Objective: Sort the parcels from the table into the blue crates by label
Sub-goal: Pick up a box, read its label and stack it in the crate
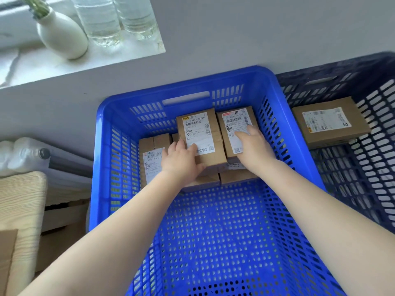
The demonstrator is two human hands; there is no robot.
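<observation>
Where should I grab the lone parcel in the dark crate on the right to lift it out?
Take the lone parcel across its two long edges, coming straight down from above. It lies flat, label up, close to the dark crate far wall, so a side approach looks blocked, while its top is fully exposed. Fingers on one long edge, thumb on the other, should probably hold it.

Far beyond the hands a pale grey wall (235,35) rises under a daylit marble windowsill (53,65), with a light wooden tabletop (19,210) to their left.
</observation>
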